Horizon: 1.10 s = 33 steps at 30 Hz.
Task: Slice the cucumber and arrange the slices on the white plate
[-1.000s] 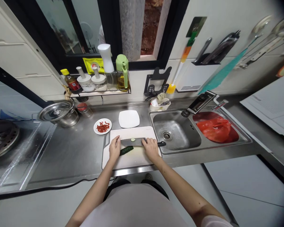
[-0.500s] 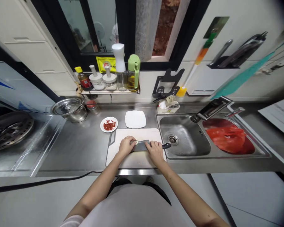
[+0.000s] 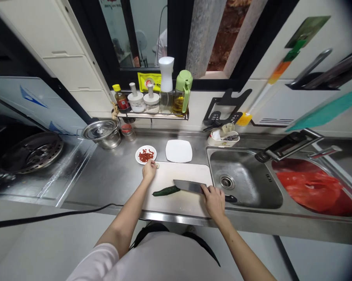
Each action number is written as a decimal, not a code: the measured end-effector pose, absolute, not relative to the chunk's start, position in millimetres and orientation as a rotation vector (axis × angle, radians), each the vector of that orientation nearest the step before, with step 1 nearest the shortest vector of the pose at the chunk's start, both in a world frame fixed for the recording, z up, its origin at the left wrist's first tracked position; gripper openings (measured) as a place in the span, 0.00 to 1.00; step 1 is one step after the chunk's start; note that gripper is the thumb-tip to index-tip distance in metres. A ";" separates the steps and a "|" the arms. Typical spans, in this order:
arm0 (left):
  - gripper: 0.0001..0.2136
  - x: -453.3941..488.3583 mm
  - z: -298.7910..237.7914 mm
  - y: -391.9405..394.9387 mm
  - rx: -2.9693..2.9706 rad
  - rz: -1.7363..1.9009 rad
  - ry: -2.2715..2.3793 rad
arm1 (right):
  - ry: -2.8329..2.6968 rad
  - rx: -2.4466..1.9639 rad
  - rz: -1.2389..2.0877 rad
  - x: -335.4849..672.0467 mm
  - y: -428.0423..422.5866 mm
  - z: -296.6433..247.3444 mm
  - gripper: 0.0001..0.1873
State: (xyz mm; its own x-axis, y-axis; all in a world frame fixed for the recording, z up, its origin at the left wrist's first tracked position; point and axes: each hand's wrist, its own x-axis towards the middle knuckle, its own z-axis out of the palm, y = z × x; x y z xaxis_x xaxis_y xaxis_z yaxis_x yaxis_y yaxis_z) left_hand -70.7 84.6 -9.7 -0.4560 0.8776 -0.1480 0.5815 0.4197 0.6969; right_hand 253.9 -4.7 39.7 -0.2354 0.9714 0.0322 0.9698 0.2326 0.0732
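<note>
A white cutting board lies on the steel counter in front of me. On it rests a dark green chilli, free of both hands. My right hand grips the handle of a cleaver, whose blade lies flat on the board with its tip by the chilli. My left hand is at the board's far left corner, fingers pinched on a small pale slice. Just beyond it stands a small plate of chopped red chilli.
An empty white square plate sits behind the board. A steel sink is to the right, with a red basin beyond it. A lidded pot, a condiment shelf and a stove stand left. A black cable runs along the counter's front edge.
My left hand took the pale slice off the blade and carried it to the board's far left corner. The cleaver shifted right, uncovering the green chilli. The camera panned left.
</note>
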 end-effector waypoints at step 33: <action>0.11 -50.0 -5.4 55.6 1.521 0.817 2.210 | 2.377 2.094 -0.056 255.4 -0.9 31.6 0.16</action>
